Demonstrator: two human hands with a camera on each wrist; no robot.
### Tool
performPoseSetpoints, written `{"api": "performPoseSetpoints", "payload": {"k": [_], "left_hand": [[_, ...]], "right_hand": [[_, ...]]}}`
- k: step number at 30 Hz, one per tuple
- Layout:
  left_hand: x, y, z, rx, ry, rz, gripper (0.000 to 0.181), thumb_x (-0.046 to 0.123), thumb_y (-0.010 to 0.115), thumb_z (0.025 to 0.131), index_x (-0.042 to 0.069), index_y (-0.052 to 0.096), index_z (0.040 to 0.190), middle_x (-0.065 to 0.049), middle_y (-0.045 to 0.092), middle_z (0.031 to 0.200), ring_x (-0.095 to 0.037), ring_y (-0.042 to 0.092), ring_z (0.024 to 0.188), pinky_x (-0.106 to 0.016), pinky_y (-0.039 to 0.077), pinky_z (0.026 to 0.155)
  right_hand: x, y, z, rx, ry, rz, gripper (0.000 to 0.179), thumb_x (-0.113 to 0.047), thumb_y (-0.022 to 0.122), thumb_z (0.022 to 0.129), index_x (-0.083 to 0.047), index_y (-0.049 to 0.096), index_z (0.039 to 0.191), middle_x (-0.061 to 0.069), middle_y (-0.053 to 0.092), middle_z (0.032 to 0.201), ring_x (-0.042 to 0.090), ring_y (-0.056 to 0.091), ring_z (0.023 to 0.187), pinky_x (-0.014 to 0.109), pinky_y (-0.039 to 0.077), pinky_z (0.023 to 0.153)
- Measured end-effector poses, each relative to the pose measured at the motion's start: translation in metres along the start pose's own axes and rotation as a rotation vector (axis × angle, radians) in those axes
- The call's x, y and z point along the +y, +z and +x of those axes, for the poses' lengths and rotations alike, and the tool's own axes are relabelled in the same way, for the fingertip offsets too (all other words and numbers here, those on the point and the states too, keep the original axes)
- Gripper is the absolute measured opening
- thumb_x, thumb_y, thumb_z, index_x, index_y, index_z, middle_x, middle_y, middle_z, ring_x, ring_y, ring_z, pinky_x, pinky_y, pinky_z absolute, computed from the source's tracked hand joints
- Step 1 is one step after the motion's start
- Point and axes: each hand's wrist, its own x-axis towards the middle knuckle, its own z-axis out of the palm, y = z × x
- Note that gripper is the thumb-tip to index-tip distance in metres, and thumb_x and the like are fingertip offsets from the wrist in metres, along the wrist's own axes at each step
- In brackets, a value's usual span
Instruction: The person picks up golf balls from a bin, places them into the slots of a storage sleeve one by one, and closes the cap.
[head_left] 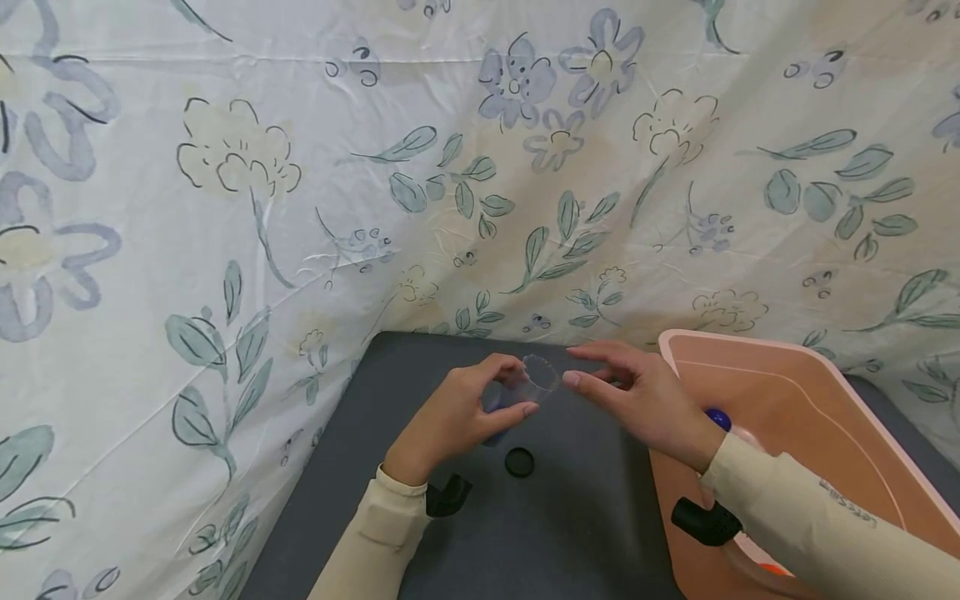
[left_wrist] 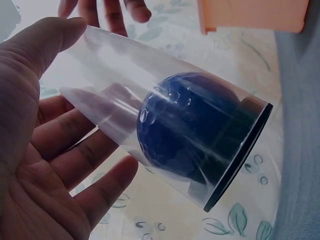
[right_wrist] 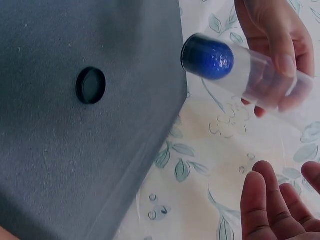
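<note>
My left hand (head_left: 457, 412) grips a clear plastic tube (head_left: 542, 377) near its uncapped end, thumb on one side and fingers on the other. Inside, at the far end, sits a blue dimpled golf ball (left_wrist: 180, 125) against a black end cap (left_wrist: 242, 155). The tube is tilted, its uncapped mouth pointing up toward the right. Just right of that mouth is my right hand (head_left: 648, 404), holding nothing, its fingers and thumb spread apart. A loose round black cap (head_left: 519, 462) lies on the table below the tube.
The dark grey table (head_left: 592, 533) carries a peach plastic bin (head_left: 795, 354) on the right, partly under my right forearm. Within the bin are another blue ball (head_left: 718, 418) and an orange item (head_left: 775, 570). Floral fabric (head_left: 450, 167) hangs behind and to the left.
</note>
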Motion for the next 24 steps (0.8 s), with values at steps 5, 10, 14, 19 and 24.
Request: {"api": "performPoseSetpoints", "payload": {"k": [5, 10, 14, 19, 24], "left_hand": [[0.0, 0.0, 0.0, 0.004, 0.004, -0.008, 0.042, 0.029, 0.079, 0.094, 0.01, 0.062, 0.127, 0.0, 0.074, 0.112, -0.01, 0.069, 0.103, -0.043, 0.059, 0.088], [0.0, 0.001, -0.001, 0.01, 0.01, 0.002, 0.041, 0.029, 0.079, 0.094, 0.012, 0.062, 0.127, 0.001, 0.074, 0.112, -0.01, 0.069, 0.103, -0.043, 0.059, 0.087], [0.0, 0.001, -0.001, 0.013, 0.024, 0.014, 0.041, 0.029, 0.078, 0.094, 0.012, 0.062, 0.127, -0.003, 0.074, 0.113, -0.01, 0.069, 0.101, -0.04, 0.059, 0.085], [0.001, 0.001, 0.0, 0.007, 0.021, 0.024, 0.04, 0.03, 0.078, 0.094, 0.013, 0.062, 0.127, -0.004, 0.075, 0.114, -0.008, 0.068, 0.099, -0.031, 0.056, 0.08], [0.001, 0.002, 0.0, 0.001, 0.011, 0.022, 0.041, 0.03, 0.078, 0.095, 0.011, 0.063, 0.128, -0.002, 0.075, 0.115, -0.008, 0.069, 0.101, -0.029, 0.055, 0.08]], "right_hand": [[0.002, -0.013, -0.005, 0.0, 0.025, -0.025, 0.049, -0.044, 0.068, 0.1, -0.023, 0.062, 0.144, 0.005, 0.07, 0.123, 0.019, 0.069, 0.096, 0.035, 0.057, 0.078], [0.005, -0.027, -0.009, 0.011, 0.037, -0.066, 0.051, -0.043, 0.066, 0.102, -0.02, 0.06, 0.146, 0.009, 0.066, 0.101, 0.017, 0.059, 0.079, 0.031, 0.051, 0.065], [0.01, -0.038, -0.011, 0.037, 0.048, -0.092, 0.052, -0.042, 0.065, 0.102, -0.02, 0.058, 0.148, 0.009, 0.063, 0.092, 0.018, 0.056, 0.075, 0.03, 0.048, 0.061], [0.019, -0.053, -0.017, 0.025, 0.129, -0.07, 0.057, -0.047, 0.063, 0.102, -0.022, 0.052, 0.152, 0.007, 0.064, 0.087, 0.018, 0.061, 0.069, 0.032, 0.049, 0.052], [0.031, -0.07, -0.025, 0.017, 0.225, -0.044, 0.065, -0.056, 0.061, 0.1, -0.027, 0.046, 0.157, 0.01, 0.064, 0.085, 0.022, 0.057, 0.054, 0.037, 0.05, 0.05]]}}
